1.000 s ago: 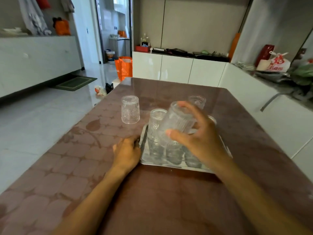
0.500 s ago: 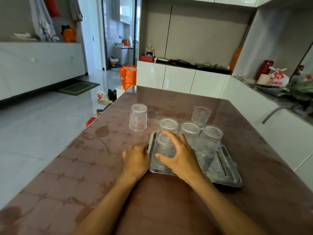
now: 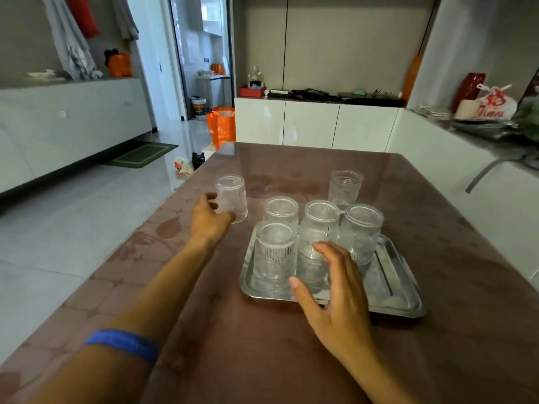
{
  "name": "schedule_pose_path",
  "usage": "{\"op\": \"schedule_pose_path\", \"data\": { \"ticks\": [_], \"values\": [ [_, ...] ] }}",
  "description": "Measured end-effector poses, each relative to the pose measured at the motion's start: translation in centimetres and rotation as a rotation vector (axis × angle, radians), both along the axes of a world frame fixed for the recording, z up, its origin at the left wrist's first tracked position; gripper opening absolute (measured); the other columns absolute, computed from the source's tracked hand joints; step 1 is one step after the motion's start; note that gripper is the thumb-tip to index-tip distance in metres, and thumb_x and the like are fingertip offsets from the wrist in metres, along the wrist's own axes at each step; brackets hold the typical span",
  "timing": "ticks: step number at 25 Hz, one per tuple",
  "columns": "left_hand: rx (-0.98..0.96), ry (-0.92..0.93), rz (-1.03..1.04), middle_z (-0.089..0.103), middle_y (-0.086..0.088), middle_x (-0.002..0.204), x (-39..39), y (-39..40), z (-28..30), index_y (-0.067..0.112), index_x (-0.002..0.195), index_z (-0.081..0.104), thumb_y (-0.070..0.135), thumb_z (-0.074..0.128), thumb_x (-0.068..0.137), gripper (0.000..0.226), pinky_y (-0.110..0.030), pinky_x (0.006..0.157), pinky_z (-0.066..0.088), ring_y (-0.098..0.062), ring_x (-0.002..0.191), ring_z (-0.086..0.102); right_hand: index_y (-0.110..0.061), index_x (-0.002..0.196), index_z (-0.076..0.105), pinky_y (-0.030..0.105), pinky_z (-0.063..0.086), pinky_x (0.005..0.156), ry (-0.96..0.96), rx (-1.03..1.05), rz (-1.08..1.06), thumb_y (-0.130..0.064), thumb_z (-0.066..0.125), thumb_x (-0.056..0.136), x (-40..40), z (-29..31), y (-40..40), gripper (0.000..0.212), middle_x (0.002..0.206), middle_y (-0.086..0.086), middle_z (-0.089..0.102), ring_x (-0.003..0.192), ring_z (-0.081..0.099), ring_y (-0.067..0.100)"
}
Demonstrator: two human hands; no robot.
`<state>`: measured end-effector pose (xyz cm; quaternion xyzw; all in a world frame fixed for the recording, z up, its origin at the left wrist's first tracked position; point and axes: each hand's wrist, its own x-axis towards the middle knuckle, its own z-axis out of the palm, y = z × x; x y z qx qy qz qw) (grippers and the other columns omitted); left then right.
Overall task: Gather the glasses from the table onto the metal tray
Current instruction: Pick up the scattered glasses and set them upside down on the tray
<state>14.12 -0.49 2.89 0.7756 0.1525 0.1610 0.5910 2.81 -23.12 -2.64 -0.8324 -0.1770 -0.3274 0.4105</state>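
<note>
Several ribbed clear glasses stand upside down on the metal tray [image 3: 390,290]; the nearest one [image 3: 274,255] is at its front left corner. Two more glasses stand on the brown table [image 3: 262,345]: an upturned one [image 3: 232,198] left of the tray and an upright one [image 3: 345,188] behind it. My left hand [image 3: 208,218] reaches to the left glass, fingers spread and touching its side, not closed around it. My right hand [image 3: 335,293] hovers over the tray's front edge, fingers apart, holding nothing, just right of the nearest glass.
The table's left edge drops to a tiled floor. White cabinets [image 3: 315,123] line the far wall and a counter [image 3: 481,132] runs along the right. An orange bag [image 3: 221,126] stands on the floor beyond the table.
My right hand set its glass down on the tray's front left corner and let go. My left hand left the tray's edge and moved forward to the glass on the left.
</note>
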Motion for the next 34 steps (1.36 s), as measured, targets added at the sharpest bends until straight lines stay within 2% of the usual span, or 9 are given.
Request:
{"op": "schedule_pose_path", "data": {
  "ticks": [3, 6, 10, 13, 16, 20, 24, 29, 34],
  "values": [
    [0.026, 0.057, -0.011, 0.054, -0.002, 0.115, 3.1, 0.1, -0.9, 0.011, 0.136, 0.036, 0.009, 0.082, 0.069, 0.081, -0.027, 0.086, 0.042, -0.019, 0.103, 0.053, -0.031, 0.128, 0.047, 0.046, 0.052, 0.090, 0.010, 0.078, 0.011, -0.051, 0.061, 0.086, 0.4, -0.2, -0.3, 0.049, 0.128, -0.012, 0.054, 0.116, 0.057, 0.015],
    [0.006, 0.060, 0.025, 0.064, -0.009, 0.121, 5.9, 0.1, -2.4, 0.011, 0.127, 0.048, 0.013, 0.088, 0.058, 0.079, -0.035, 0.093, 0.049, -0.025, 0.108, 0.062, -0.035, 0.125, 0.048, 0.046, 0.053, 0.088, 0.039, 0.121, 0.008, -0.050, 0.061, 0.086, 0.7, -0.3, -0.6, 0.044, 0.126, -0.020, 0.051, 0.114, 0.058, 0.012],
    [-0.008, -0.007, 0.115, 0.065, -0.010, 0.119, 6.7, -0.4, -2.1, 0.009, 0.124, 0.051, 0.017, 0.089, 0.058, 0.076, -0.038, 0.091, 0.052, -0.023, 0.102, 0.062, -0.033, 0.123, 0.049, 0.044, 0.052, 0.088, 0.062, 0.140, 0.014, -0.046, 0.062, 0.087, 1.3, -0.3, -0.7, 0.040, 0.122, -0.018, 0.054, 0.113, 0.059, 0.012],
    [-0.043, -0.184, 0.099, 0.065, -0.005, 0.113, 4.8, -0.7, 0.5, 0.010, 0.122, 0.052, 0.022, 0.088, 0.059, 0.073, -0.034, 0.088, 0.054, -0.017, 0.094, 0.063, -0.030, 0.124, 0.050, 0.040, 0.052, 0.089, 0.056, 0.159, 0.001, -0.042, 0.062, 0.088, 1.1, -0.3, -1.0, 0.039, 0.121, -0.013, 0.057, 0.113, 0.057, 0.010],
    [0.040, -0.338, -0.012, 0.068, 0.002, 0.109, 1.4, -1.1, 5.3, 0.014, 0.117, 0.058, 0.032, 0.088, 0.059, 0.068, -0.029, 0.085, 0.055, -0.010, 0.093, 0.066, -0.031, 0.128, 0.048, 0.035, 0.051, 0.090, 0.049, 0.184, 0.006, -0.038, 0.063, 0.088, 1.1, 0.8, -1.1, 0.043, 0.124, -0.010, 0.056, 0.113, 0.057, 0.010],
    [0.299, -0.472, -0.331, 0.067, 0.011, 0.108, -5.6, -4.7, 9.5, 0.024, 0.116, 0.058, 0.037, 0.088, 0.058, 0.067, -0.015, 0.081, 0.053, 0.001, 0.099, 0.064, -0.038, 0.138, 0.040, 0.028, 0.052, 0.090, 0.017, 0.457, 0.104, -0.039, 0.066, 0.084, 0.3, 6.6, -1.3, 0.060, 0.138, -0.013, 0.051, 0.115, 0.059, 0.010],
    [0.524, -0.621, -0.509, 0.069, 0.007, 0.109, -9.4, -10.0, 9.0, 0.028, 0.120, 0.055, 0.047, 0.080, 0.064, 0.064, -0.036, 0.088, 0.052, -0.012, 0.101, 0.064, -0.044, 0.127, 0.039, 0.014, 0.052, 0.078, -0.034, 0.247, 0.063, -0.036, 0.079, 0.077, -0.8, 12.1, -1.4, 0.065, 0.125, -0.018, 0.057, 0.106, 0.063, 0.003],
    [0.758, -0.499, -0.629, 0.057, 0.005, 0.133, -9.2, -9.0, 6.6, 0.028, 0.134, 0.045, 0.058, 0.067, 0.074, 0.071, -0.035, 0.103, 0.043, -0.013, 0.121, 0.052, -0.037, 0.113, 0.055, 0.037, 0.061, 0.070, 0.056, 0.221, -0.077, -0.044, 0.084, 0.070, -0.3, 11.5, -4.5, 0.053, 0.107, -0.012, 0.069, 0.091, 0.069, 0.010],
    [0.954, -0.371, -0.467, 0.069, -0.002, 0.112, -8.3, -5.1, 3.2, 0.015, 0.109, 0.067, 0.048, 0.054, 0.082, 0.044, -0.046, 0.099, 0.045, -0.023, 0.106, 0.061, -0.038, 0.115, 0.056, 0.027, 0.052, 0.072, 0.236, -0.103, -0.163, -0.052, 0.081, 0.069, 0.7, 8.6, -4.0, 0.054, 0.117, -0.012, 0.064, 0.096, 0.062, 0.011]
  ]
}}
